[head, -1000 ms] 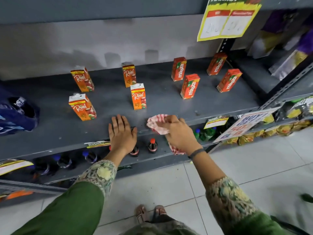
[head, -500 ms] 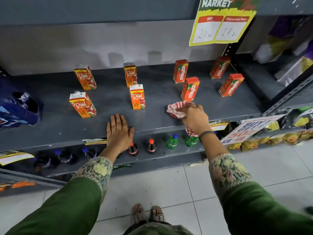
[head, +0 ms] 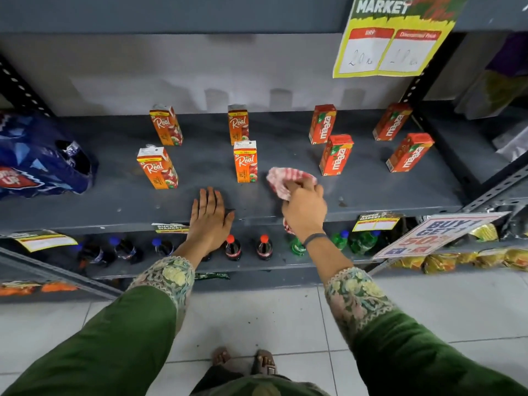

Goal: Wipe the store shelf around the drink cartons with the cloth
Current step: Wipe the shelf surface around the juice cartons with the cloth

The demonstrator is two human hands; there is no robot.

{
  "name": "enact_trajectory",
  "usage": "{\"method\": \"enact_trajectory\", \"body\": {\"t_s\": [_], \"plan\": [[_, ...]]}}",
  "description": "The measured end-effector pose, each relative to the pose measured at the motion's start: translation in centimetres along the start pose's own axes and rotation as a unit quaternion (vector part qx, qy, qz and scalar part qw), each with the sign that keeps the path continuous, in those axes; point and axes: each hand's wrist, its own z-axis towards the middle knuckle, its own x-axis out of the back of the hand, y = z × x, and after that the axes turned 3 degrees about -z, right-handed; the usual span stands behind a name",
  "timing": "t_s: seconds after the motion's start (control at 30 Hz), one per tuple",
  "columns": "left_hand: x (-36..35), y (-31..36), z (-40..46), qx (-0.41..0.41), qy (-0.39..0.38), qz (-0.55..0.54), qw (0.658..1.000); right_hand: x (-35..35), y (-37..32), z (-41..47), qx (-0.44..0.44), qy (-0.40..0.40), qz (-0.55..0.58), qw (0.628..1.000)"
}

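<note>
Eight cartons [head: 245, 161] upright on shelf [head: 114, 195]: four "Real", four "maaza". Right hand [head: 304, 208] grips cloth [head: 285, 181] between front Real and maaza cartons. Left hand [head: 211, 217] open, flat at shelf edge

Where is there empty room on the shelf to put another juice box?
The shelf is bare between the blue bag and the left Real cartons, and along the front right, below the Maaza cartons. The middle is crowded by the left hand, right hand and cloth.

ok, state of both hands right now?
Left hand: open, flat on the shelf, holding nothing.
Right hand: closed on the red-and-white cloth, pressed to the shelf.
</note>
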Motion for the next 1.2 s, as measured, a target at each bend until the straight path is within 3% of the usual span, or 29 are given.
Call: {"method": "enact_trajectory", "body": {"t_s": [0.1,0.27,0.33,0.43,0.53,0.6,0.73,0.83,0.9,1.03,1.2], "plan": [[0.3,-1.9,-1.2,-0.002,0.044,-0.049,0.998,-0.3,-1.1,-0.6,-0.043,-0.027,-0.052,0.997],[2.3,-7.5,-1.6,0.061,0.101,-0.021,0.993,-2.2,-5.2,-4.3,0.105,-0.076,-0.007,0.992],[3.2,-9.8,-1.4,0.072,0.100,-0.008,0.992,-2.4,-6.8,-4.7,0.120,-0.061,0.034,0.990],[4.0,-12.7,-1.2,0.081,0.088,0.010,0.993,-2.6,-8.4,-3.8,0.048,0.005,0.003,0.999],[4.2,-15.5,-1.2,0.091,0.068,0.021,0.993,-3.2,-9.9,-3.7,0.046,-0.044,-0.060,0.996],[4.2,-17.3,-1.1,0.095,0.047,0.025,0.994,-3.1,-11.1,-4.3,0.070,-0.074,-0.039,0.994],[4.1,-18.8,-1.0,0.081,0.028,0.013,0.996,-1.1,-15.7,-3.8,0.054,0.041,0.077,0.995],[3.9,-18.8,-1.0,0.059,0.047,0.010,0.997,-0.4,-19.9,0.9,0.026,0.102,0.072,0.992],[3.8,-19.0,-0.9,0.055,0.050,0.006,0.997,-0.7,-21.8,4.5,0.012,0.068,0.025,0.997],[3.6,-19.4,-0.7,0.052,0.052,0.006,0.997,-3.5,-21.9,8.0,0.043,-0.102,-0.084,0.990],[3.6,-19.4,-0.8,0.045,0.052,0.000,0.998,-5.0,-20.6,3.7,0.054,-0.116,-0.142,0.982]]}}
